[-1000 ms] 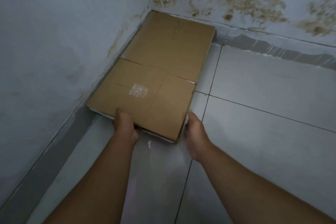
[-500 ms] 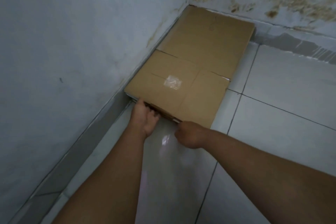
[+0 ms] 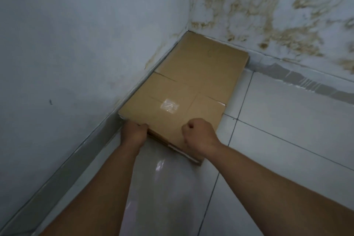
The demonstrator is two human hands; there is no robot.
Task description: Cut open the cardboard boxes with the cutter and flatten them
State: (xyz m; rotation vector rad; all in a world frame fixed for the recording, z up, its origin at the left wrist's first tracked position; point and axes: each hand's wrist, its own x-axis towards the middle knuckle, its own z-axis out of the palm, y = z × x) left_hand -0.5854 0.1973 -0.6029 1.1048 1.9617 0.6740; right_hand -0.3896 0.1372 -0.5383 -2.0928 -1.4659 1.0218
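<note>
on glossy tile [image 3: 287, 130], flat rectangular cardboard [image 3: 201, 69], left hand [image 3: 133, 133] gripping its edge

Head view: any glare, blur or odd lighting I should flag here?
Head view: dim, bluish light; glare streak on the floor tile just below the flattened cardboard, and on its tape patch; soft focus throughout, with the stained wall most smeared.

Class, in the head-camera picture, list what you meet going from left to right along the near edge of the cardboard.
Left wall → grey skirting → left hand, gripping the cardboard → right hand, a fist → white floor tiles.
</note>
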